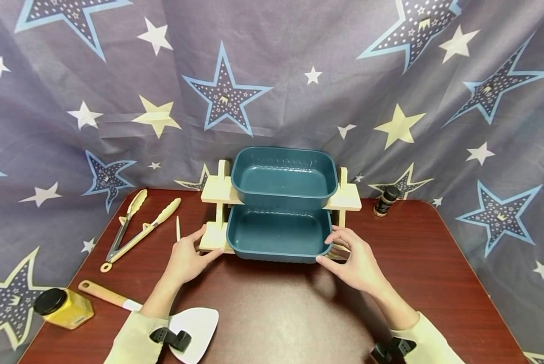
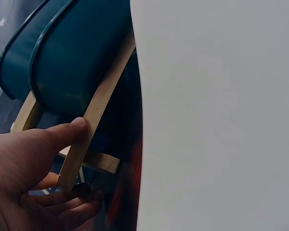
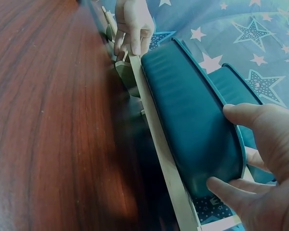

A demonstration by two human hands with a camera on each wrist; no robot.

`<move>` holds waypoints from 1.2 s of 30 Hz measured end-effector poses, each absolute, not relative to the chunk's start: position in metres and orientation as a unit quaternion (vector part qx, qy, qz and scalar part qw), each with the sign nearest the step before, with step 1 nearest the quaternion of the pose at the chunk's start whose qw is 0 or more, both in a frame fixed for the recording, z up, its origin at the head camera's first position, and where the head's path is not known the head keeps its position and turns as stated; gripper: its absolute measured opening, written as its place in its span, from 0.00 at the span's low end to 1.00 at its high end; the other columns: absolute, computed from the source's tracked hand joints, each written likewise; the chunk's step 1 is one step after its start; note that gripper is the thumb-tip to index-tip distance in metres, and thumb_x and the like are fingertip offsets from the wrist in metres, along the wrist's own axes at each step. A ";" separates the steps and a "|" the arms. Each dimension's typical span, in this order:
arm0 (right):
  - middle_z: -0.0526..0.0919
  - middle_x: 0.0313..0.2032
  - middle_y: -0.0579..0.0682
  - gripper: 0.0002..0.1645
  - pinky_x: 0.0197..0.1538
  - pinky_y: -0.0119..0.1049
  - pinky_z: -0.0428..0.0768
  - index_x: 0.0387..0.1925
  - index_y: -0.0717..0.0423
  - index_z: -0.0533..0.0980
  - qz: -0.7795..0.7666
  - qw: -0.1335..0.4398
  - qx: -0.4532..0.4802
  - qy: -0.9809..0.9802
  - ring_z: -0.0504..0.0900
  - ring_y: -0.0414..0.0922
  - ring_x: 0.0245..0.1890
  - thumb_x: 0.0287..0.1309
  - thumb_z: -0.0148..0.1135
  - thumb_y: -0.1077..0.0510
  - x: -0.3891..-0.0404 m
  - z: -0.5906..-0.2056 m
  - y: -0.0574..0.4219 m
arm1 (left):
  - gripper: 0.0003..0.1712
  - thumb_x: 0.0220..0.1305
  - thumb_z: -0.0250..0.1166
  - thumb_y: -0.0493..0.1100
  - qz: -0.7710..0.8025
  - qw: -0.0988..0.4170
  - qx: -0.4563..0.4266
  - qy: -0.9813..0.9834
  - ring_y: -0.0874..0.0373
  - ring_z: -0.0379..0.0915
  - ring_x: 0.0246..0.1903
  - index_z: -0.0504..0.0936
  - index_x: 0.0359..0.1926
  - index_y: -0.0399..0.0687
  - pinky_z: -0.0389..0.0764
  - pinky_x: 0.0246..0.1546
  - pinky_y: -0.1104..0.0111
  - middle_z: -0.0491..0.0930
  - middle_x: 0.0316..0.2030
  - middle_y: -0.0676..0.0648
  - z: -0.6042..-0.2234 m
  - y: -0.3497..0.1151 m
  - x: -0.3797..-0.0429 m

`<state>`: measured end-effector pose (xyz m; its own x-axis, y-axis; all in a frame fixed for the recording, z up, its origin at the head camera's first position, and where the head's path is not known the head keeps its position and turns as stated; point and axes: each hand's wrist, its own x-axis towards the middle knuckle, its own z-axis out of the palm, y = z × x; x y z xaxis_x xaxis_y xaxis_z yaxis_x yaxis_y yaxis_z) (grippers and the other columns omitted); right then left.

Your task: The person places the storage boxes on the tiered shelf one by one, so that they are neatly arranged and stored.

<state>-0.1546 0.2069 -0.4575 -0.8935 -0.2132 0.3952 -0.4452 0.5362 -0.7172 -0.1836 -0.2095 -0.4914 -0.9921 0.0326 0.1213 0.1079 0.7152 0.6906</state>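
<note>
A light wooden two-tier rack (image 1: 215, 189) stands at the back of the table. Its upper shelf bears a dark teal plastic bin (image 1: 283, 177), and a second teal bin (image 1: 278, 232) of the same shape sits on the lower shelf. My left hand (image 1: 185, 258) grips the left end of the lower shelf board (image 2: 94, 115), thumb on its front edge and fingers below. At the other side, my right hand (image 1: 356, 258) holds the lower bin by its front right corner, with fingertips on the rim and side wall (image 3: 192, 125). Both bins look hollow inside.
On the left lie open tongs (image 1: 137, 232) and a white spatula (image 1: 194, 331) partly under my left forearm. A yellow jar (image 1: 72, 311) with a black lid is at the left edge. A small black-capped spice bottle (image 1: 386, 201) stands back right. Starry cloth (image 1: 290, 111) hangs behind.
</note>
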 end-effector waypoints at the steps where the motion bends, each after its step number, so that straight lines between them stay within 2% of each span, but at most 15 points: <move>1: 0.81 0.63 0.63 0.24 0.56 0.46 0.88 0.44 0.56 0.80 0.442 0.131 0.190 -0.867 0.88 0.55 0.58 0.49 0.86 0.62 -0.154 -0.458 0.207 | 0.51 0.62 0.80 0.51 -0.375 0.048 -0.036 -0.925 0.39 0.88 0.54 0.68 0.76 0.30 0.88 0.53 0.49 0.74 0.70 0.29 -0.492 -0.210 -0.184; 10: 0.82 0.62 0.61 0.24 0.56 0.48 0.88 0.44 0.53 0.79 0.431 0.138 0.189 -0.872 0.85 0.56 0.62 0.49 0.86 0.60 -0.154 -0.459 0.207 | 0.51 0.61 0.80 0.51 -0.376 0.048 -0.034 -0.925 0.39 0.88 0.53 0.68 0.77 0.31 0.87 0.53 0.48 0.74 0.70 0.29 -0.492 -0.209 -0.184; 15: 0.83 0.60 0.60 0.24 0.59 0.29 0.84 0.43 0.52 0.80 0.417 0.151 0.190 -0.876 0.84 0.55 0.63 0.48 0.86 0.59 -0.154 -0.460 0.207 | 0.51 0.61 0.80 0.51 -0.372 0.053 -0.040 -0.926 0.40 0.89 0.52 0.68 0.76 0.31 0.88 0.53 0.49 0.75 0.70 0.29 -0.492 -0.209 -0.184; 17: 0.83 0.60 0.59 0.24 0.59 0.27 0.83 0.44 0.52 0.80 0.415 0.153 0.190 -0.877 0.83 0.55 0.64 0.48 0.86 0.59 -0.154 -0.460 0.207 | 0.51 0.61 0.80 0.51 -0.371 0.059 -0.047 -0.926 0.40 0.89 0.52 0.68 0.76 0.29 0.88 0.52 0.49 0.75 0.70 0.29 -0.492 -0.210 -0.184; 19: 0.83 0.60 0.59 0.24 0.59 0.31 0.85 0.44 0.52 0.80 0.417 0.150 0.192 -0.875 0.83 0.56 0.65 0.48 0.86 0.60 -0.154 -0.460 0.206 | 0.51 0.61 0.80 0.51 -0.369 0.065 -0.049 -0.926 0.41 0.89 0.51 0.69 0.75 0.29 0.88 0.51 0.49 0.75 0.69 0.29 -0.491 -0.210 -0.184; 23: 0.82 0.60 0.60 0.24 0.56 0.49 0.88 0.45 0.53 0.79 0.431 0.139 0.195 -0.870 0.83 0.56 0.64 0.49 0.85 0.61 -0.155 -0.460 0.206 | 0.50 0.61 0.81 0.51 -0.368 0.068 -0.045 -0.926 0.41 0.90 0.50 0.70 0.75 0.31 0.88 0.51 0.49 0.76 0.69 0.31 -0.492 -0.211 -0.183; 24: 0.82 0.60 0.60 0.24 0.56 0.50 0.88 0.45 0.53 0.79 0.433 0.138 0.196 -0.869 0.83 0.57 0.64 0.49 0.85 0.62 -0.155 -0.460 0.206 | 0.50 0.61 0.80 0.52 -0.368 0.067 -0.044 -0.926 0.41 0.90 0.50 0.70 0.75 0.31 0.88 0.51 0.50 0.76 0.70 0.31 -0.491 -0.211 -0.183; 33: 0.82 0.60 0.61 0.24 0.56 0.51 0.88 0.44 0.56 0.80 0.440 0.142 0.198 -0.865 0.84 0.56 0.62 0.49 0.85 0.63 -0.154 -0.462 0.208 | 0.50 0.62 0.80 0.52 -0.372 0.058 -0.042 -0.925 0.40 0.89 0.51 0.69 0.76 0.31 0.88 0.52 0.49 0.75 0.70 0.30 -0.492 -0.211 -0.182; 34: 0.82 0.59 0.60 0.24 0.56 0.47 0.88 0.44 0.56 0.80 0.436 0.143 0.197 -0.866 0.84 0.56 0.62 0.49 0.86 0.62 -0.154 -0.462 0.208 | 0.51 0.62 0.80 0.52 -0.371 0.058 -0.041 -0.926 0.40 0.89 0.51 0.69 0.76 0.31 0.88 0.52 0.49 0.74 0.71 0.30 -0.493 -0.212 -0.182; 36: 0.82 0.59 0.60 0.24 0.57 0.46 0.88 0.44 0.56 0.80 0.433 0.144 0.197 -0.868 0.83 0.55 0.63 0.49 0.86 0.61 -0.154 -0.463 0.208 | 0.51 0.62 0.80 0.53 -0.369 0.058 -0.040 -0.927 0.39 0.89 0.52 0.69 0.76 0.31 0.88 0.52 0.49 0.74 0.71 0.30 -0.494 -0.213 -0.183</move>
